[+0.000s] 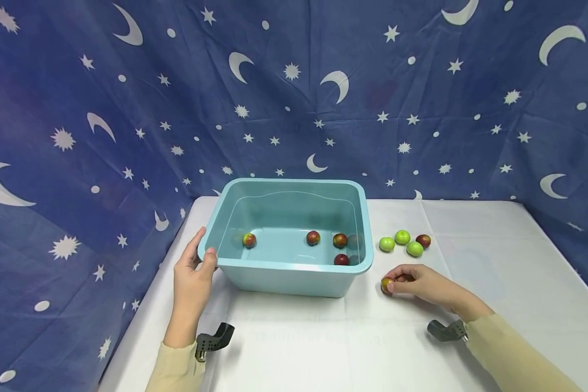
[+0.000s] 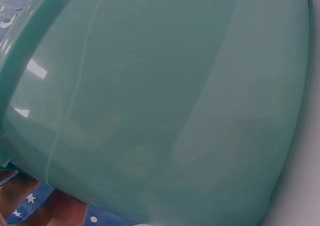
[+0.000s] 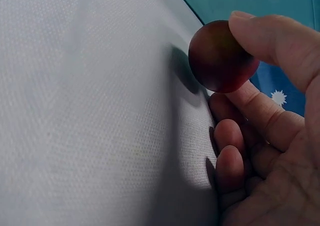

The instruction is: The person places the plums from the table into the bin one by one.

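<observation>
A light blue plastic tub [image 1: 281,280] stands on the table, with several small red apples inside, one of them [image 1: 249,240] apart at the left. My left hand [image 1: 193,277] holds the tub's front left corner, thumb at the rim and fingers along the outer side. In the left wrist view the tub's wall [image 2: 150,105] fills most of the picture. To the right of the tub, my right hand [image 1: 423,284] pinches a small red apple [image 3: 220,55] between thumb and fingers, at or just above the tablecloth. Its contact with the cloth is unclear.
Behind my right hand lie several green apples, one of them [image 1: 414,249] nearest, beside a dark red apple [image 1: 423,241]. A white cloth [image 1: 294,348] covers the table. Blue fabric [image 1: 284,92] with moons and stars hangs at the back and left.
</observation>
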`<state>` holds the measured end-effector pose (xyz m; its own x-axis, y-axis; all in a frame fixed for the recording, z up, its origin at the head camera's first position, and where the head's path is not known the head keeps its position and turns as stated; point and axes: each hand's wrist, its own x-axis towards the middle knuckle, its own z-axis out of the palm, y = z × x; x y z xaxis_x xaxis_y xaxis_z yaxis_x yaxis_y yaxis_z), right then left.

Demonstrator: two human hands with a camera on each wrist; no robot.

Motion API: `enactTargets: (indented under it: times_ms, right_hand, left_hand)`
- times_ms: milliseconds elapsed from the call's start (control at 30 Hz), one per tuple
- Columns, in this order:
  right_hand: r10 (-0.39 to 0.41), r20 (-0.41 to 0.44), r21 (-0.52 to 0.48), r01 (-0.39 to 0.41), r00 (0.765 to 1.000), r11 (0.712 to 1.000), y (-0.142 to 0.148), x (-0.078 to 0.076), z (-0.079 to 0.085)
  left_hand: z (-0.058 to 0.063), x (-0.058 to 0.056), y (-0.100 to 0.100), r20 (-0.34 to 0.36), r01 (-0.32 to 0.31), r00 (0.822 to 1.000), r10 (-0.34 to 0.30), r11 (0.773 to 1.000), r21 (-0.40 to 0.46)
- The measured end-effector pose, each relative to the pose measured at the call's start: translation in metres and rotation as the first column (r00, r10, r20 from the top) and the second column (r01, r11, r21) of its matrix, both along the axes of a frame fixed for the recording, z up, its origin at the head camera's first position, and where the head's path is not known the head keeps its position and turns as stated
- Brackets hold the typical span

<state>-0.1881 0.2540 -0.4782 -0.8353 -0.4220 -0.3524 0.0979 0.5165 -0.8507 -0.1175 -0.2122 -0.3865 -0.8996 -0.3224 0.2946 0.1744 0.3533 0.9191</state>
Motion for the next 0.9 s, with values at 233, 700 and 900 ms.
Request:
enactTargets:
  times_ms: [233, 700, 900]
  right_hand:
    - [0.006, 0.036, -0.011, -0.006, 0.999, 1.0, 0.001, -0.003, 0.003]
    - [-0.106, 0.02, 0.001, 0.106, 0.994, 0.994, -0.004, -0.006, 0.0]
    - [-0.129, -0.005, -0.06, 0.128, 0.992, 0.99, 0.0, -0.012, 0.009]
  left_hand:
    - [-0.001, 0.0, 0.0, 0.011, -0.017, 1.0, 0.017, 1.0, -0.017]
    - [-0.019, -0.008, -0.012, 0.03, -0.02, 0.999, 0.021, 1.0, -0.016]
    - [-0.033, -0.015, -0.018, 0.002, 0.012, 1.0, -0.012, 1.0, 0.005]
